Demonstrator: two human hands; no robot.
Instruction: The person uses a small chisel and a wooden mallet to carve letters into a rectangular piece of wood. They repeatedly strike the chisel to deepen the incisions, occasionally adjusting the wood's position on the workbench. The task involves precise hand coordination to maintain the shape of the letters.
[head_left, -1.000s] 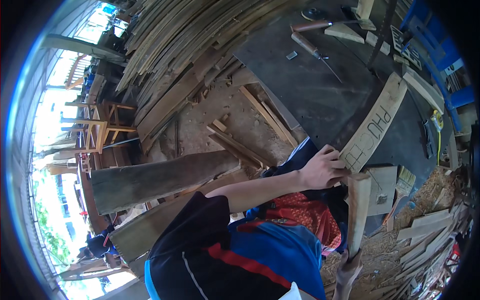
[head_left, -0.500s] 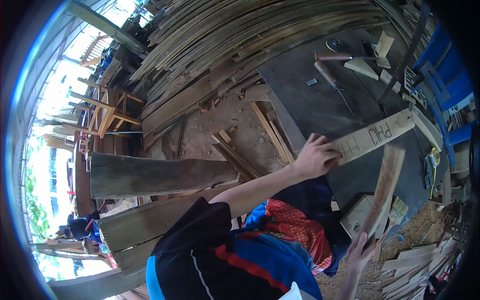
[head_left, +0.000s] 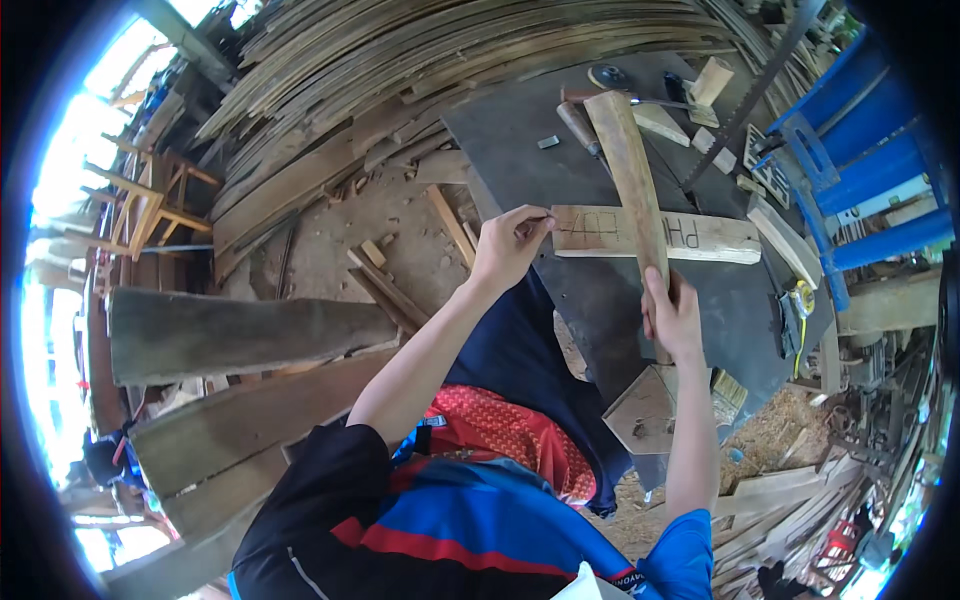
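A flat wooden board with dark markings on its face is laid across a dark grey worktop, its length running left to right. The board's left end is gripped by the left hand; the fingers are curled closed over the upper left corner, with the thumb against the near edge.

A second, narrower wooden strip is held by the right hand. The fingers are wrapped fully around the strip's lower end. The strip is directed away from the body and is laid crosswise over the marked board, so that a rough cross is formed. Whether the strip is pressed against the board or is held just above it cannot be told.

Beyond the strip's far end, a chisel with a wooden handle and several small offcut blocks are seen on the worktop. A yellow tape measure is located at the worktop's right edge. A square wooden piece is positioned below the right hand, near the worktop's front edge. A large stack of thin planks is piled behind the worktop.
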